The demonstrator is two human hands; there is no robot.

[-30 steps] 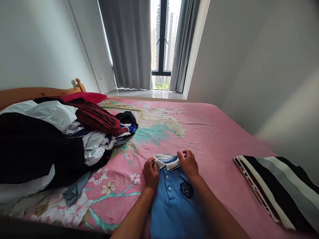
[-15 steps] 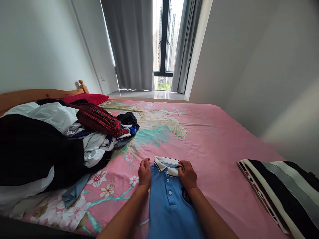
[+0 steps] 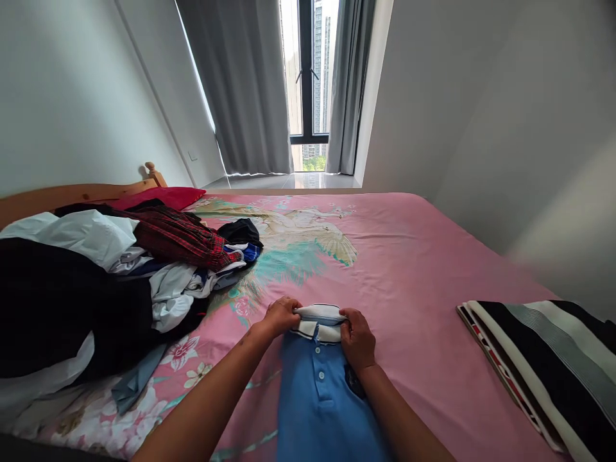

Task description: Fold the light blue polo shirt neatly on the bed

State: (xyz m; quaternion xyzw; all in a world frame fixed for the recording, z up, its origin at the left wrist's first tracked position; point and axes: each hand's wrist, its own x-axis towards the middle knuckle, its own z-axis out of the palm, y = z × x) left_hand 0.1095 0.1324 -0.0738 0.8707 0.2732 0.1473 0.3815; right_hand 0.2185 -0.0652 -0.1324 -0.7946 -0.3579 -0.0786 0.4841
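Observation:
A blue polo shirt (image 3: 325, 414) lies on the bed in front of me, its buttoned placket facing up and its lower end cut off by the frame. Its white collar (image 3: 320, 312) has dark edging. My left hand (image 3: 283, 316) pinches the collar's left end, fingers closed. At the collar's right end, my right hand (image 3: 357, 335) grips the fabric between thumb and fingers. A dark patch (image 3: 355, 382) on the shirt's chest shows partly beside my right wrist.
A heap of loose clothes (image 3: 77, 301) covers the bed's left side by the wooden headboard (image 3: 81, 192). Folded striped garments (image 3: 539, 346) are stacked at the right. The pink floral bedsheet (image 3: 409, 256) spreads between, with a curtained window (image 3: 310, 83) beyond.
My left hand has moved from beside the shirt's shoulder onto the collar's left end. The collar now stands more upright and straighter. My right hand still holds its end.

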